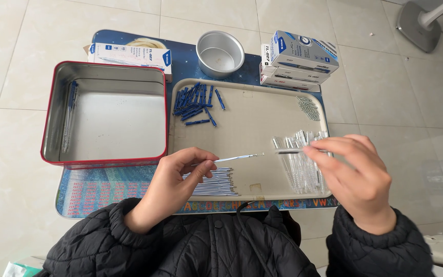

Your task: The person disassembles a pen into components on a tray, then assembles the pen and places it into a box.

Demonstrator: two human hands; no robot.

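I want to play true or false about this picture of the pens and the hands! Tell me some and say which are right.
1. The left hand pinches a thin pen refill. True.
2. The blue caps lie in the round metal bowl. False: they lie in a heap on the beige tray; the bowl looks empty.
3. The right hand holds a clear pen tube. True.
4. The red-rimmed tin is full to the top. False: it holds only a few pens along its left wall.
5. Pen boxes are stacked behind the tray. True.
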